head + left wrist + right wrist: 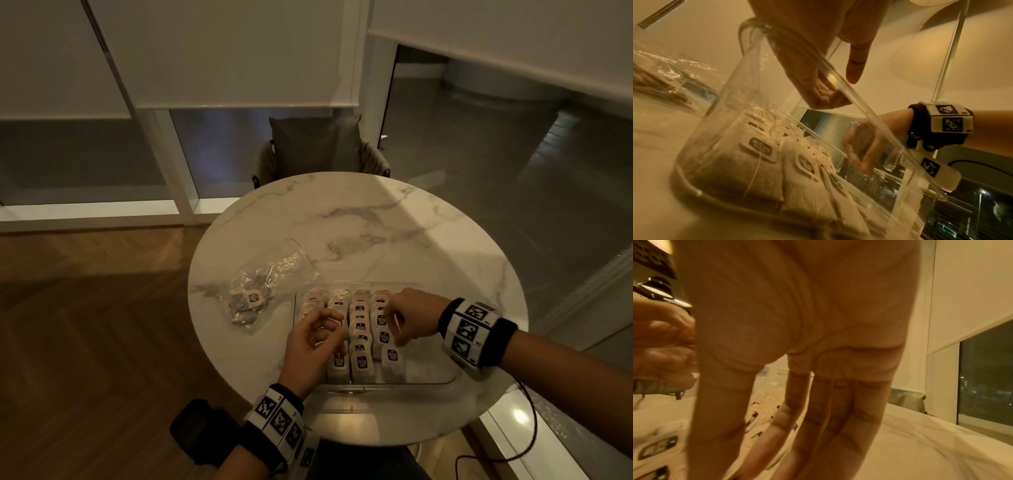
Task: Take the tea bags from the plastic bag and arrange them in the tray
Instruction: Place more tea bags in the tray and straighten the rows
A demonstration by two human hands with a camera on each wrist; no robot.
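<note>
A clear plastic tray [428, 382] sits on the near side of the round marble table and holds rows of tea bags [361, 361] with dark tags. My left hand [334, 323] hovers over the tray's left rows, fingers loosely curled, and I see nothing in it. In the left wrist view, the left hand [838, 91] has its index finger pointing down above the tray wall [719, 129]. My right hand [394, 330] reaches down into the right row, its straight fingers [818, 418] touching tea bags there. The crumpled plastic bag [270, 277], left of the tray, still holds a few tea bags.
A dark cushioned chair [315, 147] stands behind the table's far edge. The table's bare marble [359, 222] stretches beyond the tray. A black cable [527, 428] hangs off the near right edge. Wood floor lies to the left.
</note>
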